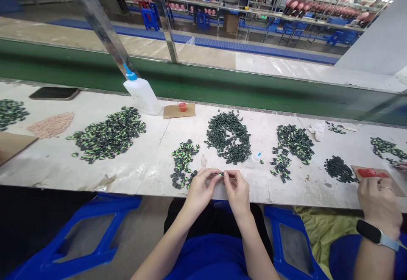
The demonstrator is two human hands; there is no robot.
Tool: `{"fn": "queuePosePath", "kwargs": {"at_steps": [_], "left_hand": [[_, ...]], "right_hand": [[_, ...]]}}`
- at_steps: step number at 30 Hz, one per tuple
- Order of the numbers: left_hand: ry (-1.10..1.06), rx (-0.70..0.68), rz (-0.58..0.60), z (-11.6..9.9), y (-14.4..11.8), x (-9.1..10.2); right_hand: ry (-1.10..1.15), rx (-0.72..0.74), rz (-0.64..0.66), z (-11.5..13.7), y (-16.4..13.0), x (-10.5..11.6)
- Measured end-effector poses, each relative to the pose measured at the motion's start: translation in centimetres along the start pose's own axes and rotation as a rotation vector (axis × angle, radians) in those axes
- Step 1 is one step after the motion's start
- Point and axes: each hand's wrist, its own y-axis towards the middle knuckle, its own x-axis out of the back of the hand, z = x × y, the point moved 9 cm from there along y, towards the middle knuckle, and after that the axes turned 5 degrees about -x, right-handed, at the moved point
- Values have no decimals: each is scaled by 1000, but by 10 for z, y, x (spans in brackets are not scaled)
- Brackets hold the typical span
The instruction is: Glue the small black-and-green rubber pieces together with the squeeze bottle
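Note:
At the table's near edge, my left hand (202, 185) and my right hand (236, 187) meet, thumbs and fingertips pinched together. Between them is a tiny black-and-green piece (221, 174), too small to make out in detail. A loose heap of similar black-and-green pieces (185, 155) lies just left of my left hand. Beyond my hands spreads a heap of small dark, elongated pieces (233, 134). A small clear bottle with a blue needle tip (253, 160) rests to the right of my right hand.
A white squeeze bottle (144, 95) stands near the green ledge, beside a red cap on cardboard (168, 112). Larger heaps lie left (110, 136) and right (295, 142). A co-worker's hand (378, 199) is at the right, over red material on cardboard. A phone (54, 93) lies far left.

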Motion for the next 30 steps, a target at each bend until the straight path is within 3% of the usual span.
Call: {"fn": "queuePosePath", "kwargs": {"at_steps": [6, 13, 22, 30], "left_hand": [[-50, 33, 24, -2, 0, -2], [15, -67, 91, -23, 3, -1], [60, -149, 133, -36, 2, -4], [29, -116, 167, -31, -3, -15]], "right_hand": [[165, -88, 35, -8, 0, 3], [282, -173, 53, -9, 3, 9], [187, -9, 42, 3, 3, 12], [51, 103, 77, 6, 1, 17]]}}
